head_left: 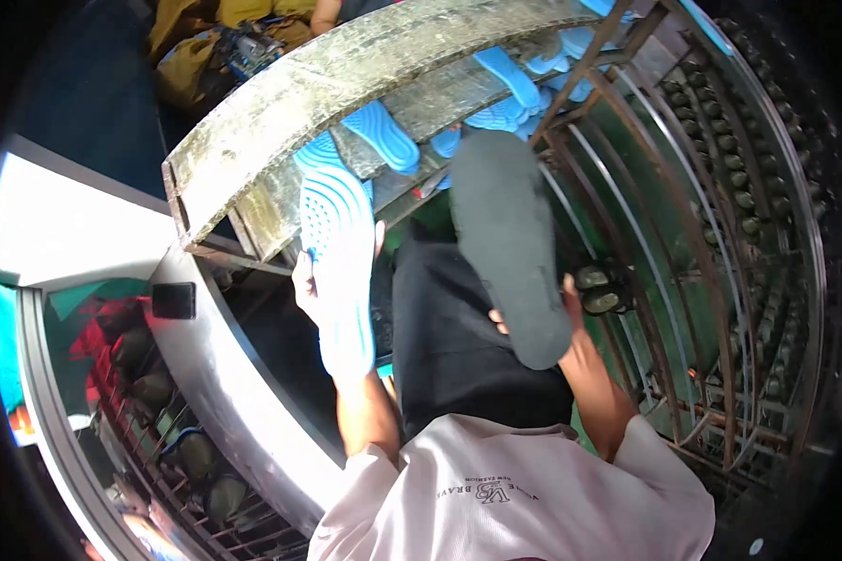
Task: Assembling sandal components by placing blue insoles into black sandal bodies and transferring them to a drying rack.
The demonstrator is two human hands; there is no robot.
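Head view, the only one.

Item: one blue insole [339,252], ridged and dimpled face up, bleached by sunlight along its lower part. Your left hand [305,282] has hold of it, digits showing at both long edges around its middle, closed to the insole's width; the palm is hidden underneath. The insole extends beyond the grip both ways: its lower end lies over your wrist, its upper part points toward the bench [281,103]. You cannot tell exactly where its upper end stops.

Item: one dark grey insole [507,234], smooth face up. Your right hand [575,313] holds it from beneath near its lower end, digits at either edge, closed to its width. Most of the piece projects past the grip, away from you.

Surroundings: further blue insoles [384,138] on the bench's lower ledge, beyond your hands; a barred metal rack [653,252] to your right; a black rectangular object [174,300] on the metal surface [243,383] to your left.
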